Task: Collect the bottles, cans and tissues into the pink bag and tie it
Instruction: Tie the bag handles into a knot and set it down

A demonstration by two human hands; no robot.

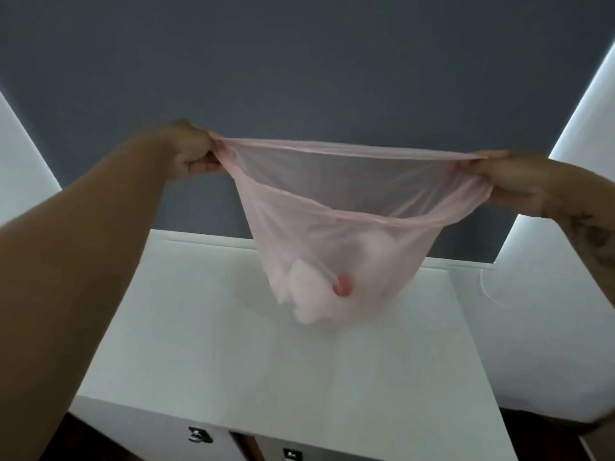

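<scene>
The thin pink bag (352, 207) hangs in the air above the white table (233, 361), its mouth stretched wide between my hands. My left hand (194, 154) grips the left end of the rim. My right hand (509, 181) grips the right end. Through the plastic I see white crumpled tissues (307, 294) at the bottom and a red cap or lid (342, 287) beside them. Other contents are too blurred to tell.
A dark grey wall (299, 78) stands behind the table, with white panels on both sides. Below the table's front edge are white drawers with dark handles (199, 434). A thin cord (492, 294) hangs at the right.
</scene>
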